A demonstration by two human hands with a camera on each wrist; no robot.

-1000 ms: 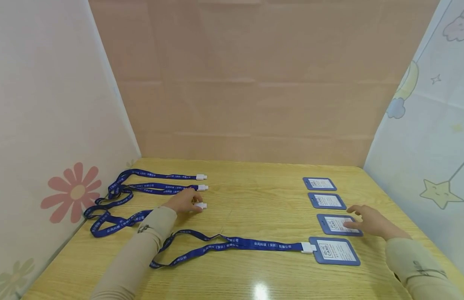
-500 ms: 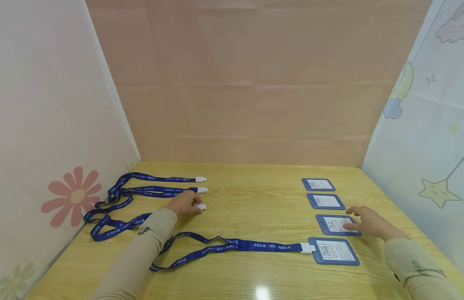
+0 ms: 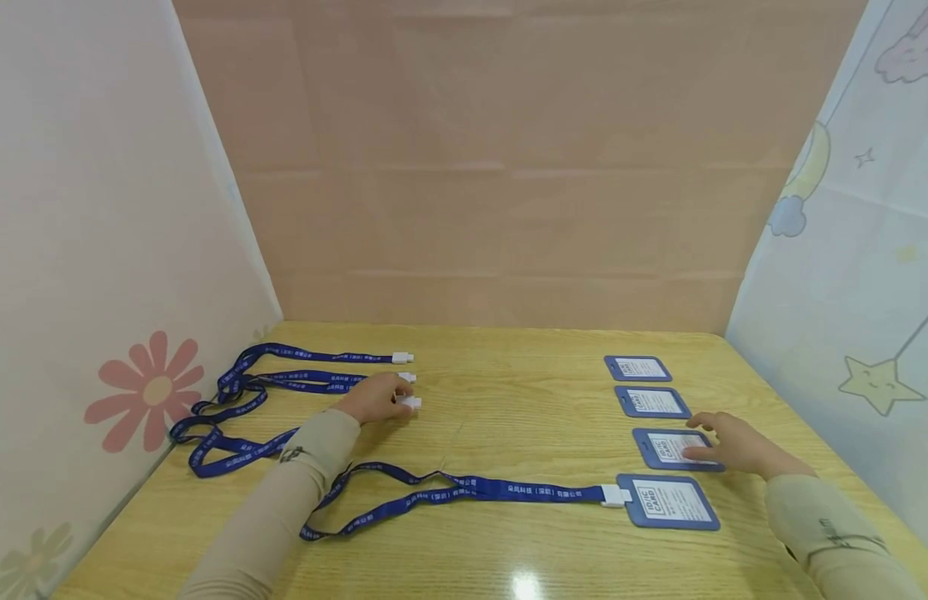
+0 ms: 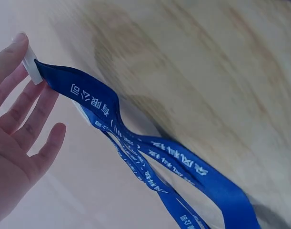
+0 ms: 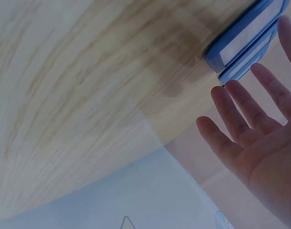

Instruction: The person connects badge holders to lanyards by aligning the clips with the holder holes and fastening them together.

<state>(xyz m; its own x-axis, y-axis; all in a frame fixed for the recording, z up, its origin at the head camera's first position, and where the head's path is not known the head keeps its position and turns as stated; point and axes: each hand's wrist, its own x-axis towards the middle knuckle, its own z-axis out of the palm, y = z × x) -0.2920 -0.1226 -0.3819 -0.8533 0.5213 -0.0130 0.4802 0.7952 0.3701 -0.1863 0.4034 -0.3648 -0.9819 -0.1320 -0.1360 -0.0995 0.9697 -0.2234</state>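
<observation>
My left hand [image 3: 374, 398] pinches the white clip [image 3: 413, 403] of a blue lanyard between thumb and fingertips. In the left wrist view the clip [image 4: 33, 67] stands tilted, and the printed strap [image 4: 90, 93] runs from it down to the right. At the right side of the table, my right hand [image 3: 745, 446] hovers at a blue badge holder [image 3: 662, 450] with a white card, thumb over its right part. The right wrist view shows the fingers [image 5: 235, 114] extended and spread, with the holder [image 5: 247, 33] by the thumb tip.
A lanyard [image 3: 524, 490] lies across the front, its clip at the top of the nearest badge holder [image 3: 676, 502]. Two further holders [image 3: 654, 402] [image 3: 638, 368] lie behind. Two other lanyards lie at the back left, near the left wall [image 3: 97, 208]. A flowered wall and a starred wall flank the table.
My left hand has moved slightly away from me and to the right, drawing the pinched clip with it and lifting it a little. The right hand has stayed nearly still.
</observation>
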